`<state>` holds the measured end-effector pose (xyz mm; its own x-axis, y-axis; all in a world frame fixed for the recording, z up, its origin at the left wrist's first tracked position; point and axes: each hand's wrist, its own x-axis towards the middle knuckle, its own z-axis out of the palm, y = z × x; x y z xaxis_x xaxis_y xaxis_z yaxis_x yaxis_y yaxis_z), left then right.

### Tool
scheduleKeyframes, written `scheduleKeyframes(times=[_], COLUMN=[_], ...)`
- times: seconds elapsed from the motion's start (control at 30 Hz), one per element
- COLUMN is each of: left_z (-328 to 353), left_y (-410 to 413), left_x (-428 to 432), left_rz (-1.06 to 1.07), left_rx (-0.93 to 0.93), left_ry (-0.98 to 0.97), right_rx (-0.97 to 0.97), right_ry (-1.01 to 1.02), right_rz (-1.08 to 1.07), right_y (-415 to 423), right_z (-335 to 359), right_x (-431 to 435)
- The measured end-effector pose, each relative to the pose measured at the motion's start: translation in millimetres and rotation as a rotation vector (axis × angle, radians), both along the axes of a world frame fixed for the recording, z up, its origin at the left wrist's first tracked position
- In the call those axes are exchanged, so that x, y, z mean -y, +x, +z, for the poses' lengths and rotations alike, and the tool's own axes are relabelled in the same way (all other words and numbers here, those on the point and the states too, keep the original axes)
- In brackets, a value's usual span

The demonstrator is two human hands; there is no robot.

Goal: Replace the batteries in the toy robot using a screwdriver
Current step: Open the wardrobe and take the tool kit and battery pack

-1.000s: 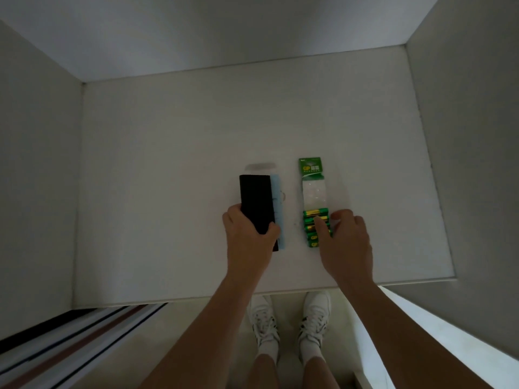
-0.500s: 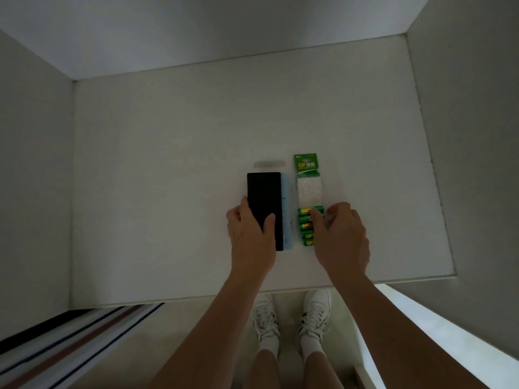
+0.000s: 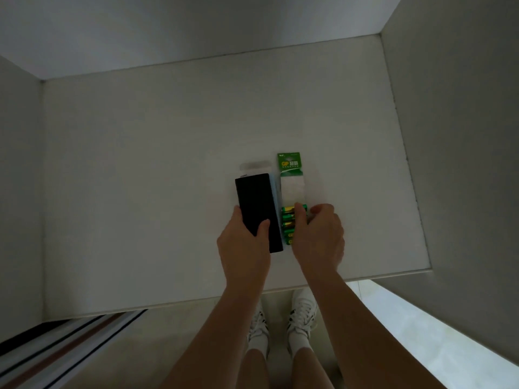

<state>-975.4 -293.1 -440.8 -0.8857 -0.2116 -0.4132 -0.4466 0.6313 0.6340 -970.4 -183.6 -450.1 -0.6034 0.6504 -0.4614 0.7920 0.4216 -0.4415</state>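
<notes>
A flat black box [image 3: 257, 203] with a pale blue edge lies on the white table [image 3: 140, 192]. My left hand [image 3: 244, 248] grips its near end, thumb on top. Just right of it lies a green battery pack [image 3: 290, 186] with a green header card, a clear blister and several green-gold batteries at its near end. My right hand [image 3: 318, 240] rests on those batteries, with fingertips pinching at the topmost one. No toy robot and no screwdriver are visible.
The table sits in a recess with grey walls at the left [image 3: 19, 192], back and right [image 3: 463, 164]. Its front edge [image 3: 280, 290] runs just before my white shoes [image 3: 302, 313]. A striped mat [image 3: 64, 349] lies on the floor at the lower left.
My left hand slid the black box a little and tilted it, keeping hold of the near end. My right hand stayed on the batteries, fingers curling tighter around the topmost one.
</notes>
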Motion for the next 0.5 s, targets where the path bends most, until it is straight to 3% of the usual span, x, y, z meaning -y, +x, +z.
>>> scheduleKeyframes(times=[0.27, 0.5], left_z=[-1.6, -5.5], left_y=[-8.7, -13.6], left_x=[0.0, 5.5], left_rz=[0.134, 0.162], left_rx=[0.068, 0.151], left_ry=[0.125, 0.269], right_rx=[-0.008, -0.001], right_ry=[-0.101, -0.114], right_rz=[-0.023, 0.082], right_y=[-0.1, 0.9], right_z=[-7.3, -11.2], right_x=[-4.9, -3.4])
